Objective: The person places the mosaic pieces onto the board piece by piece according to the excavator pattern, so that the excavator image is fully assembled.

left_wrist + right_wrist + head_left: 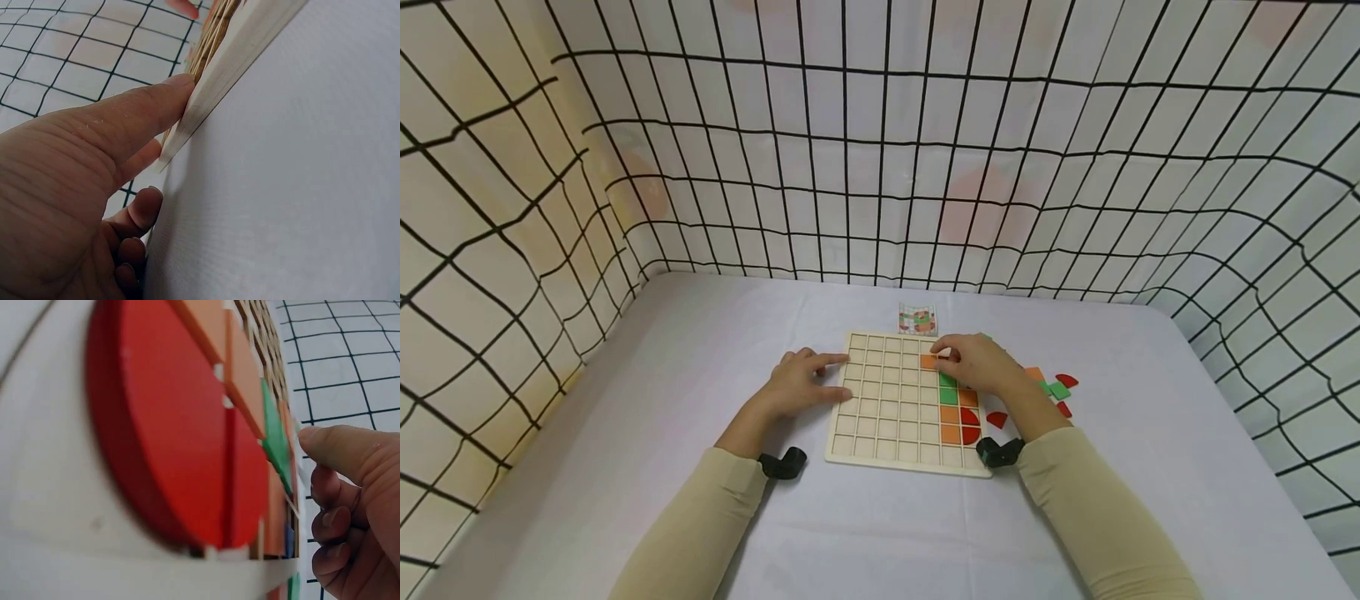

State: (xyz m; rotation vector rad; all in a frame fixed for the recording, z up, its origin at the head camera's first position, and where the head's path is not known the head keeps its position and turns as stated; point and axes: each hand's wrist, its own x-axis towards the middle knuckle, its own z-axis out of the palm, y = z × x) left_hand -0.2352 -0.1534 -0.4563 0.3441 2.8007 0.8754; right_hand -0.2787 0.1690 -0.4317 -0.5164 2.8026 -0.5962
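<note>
A pale wooden grid board [880, 417] lies on the white cloth. Along its left edge rests my left hand [793, 385], thumb and index finger spread and touching the rim, the other fingers curled loosely. My right hand [981, 364] is over the board's upper right part, thumb and index finger bent toward each other beside an orange square tile [928, 362]. Whether a piece sits between those fingertips, I cannot tell. Down the right columns are green tiles [948, 395], more orange tiles [951, 434] and red rounded pieces [181, 425], seen close in the right wrist view.
Loose pieces lie right of the board, among them a red quarter piece [997, 419] and a green square [1059, 390]; the right forearm covers some. A small printed pattern card [917, 319] sits behind the board. Black wire mesh [880, 158] encloses the back and sides.
</note>
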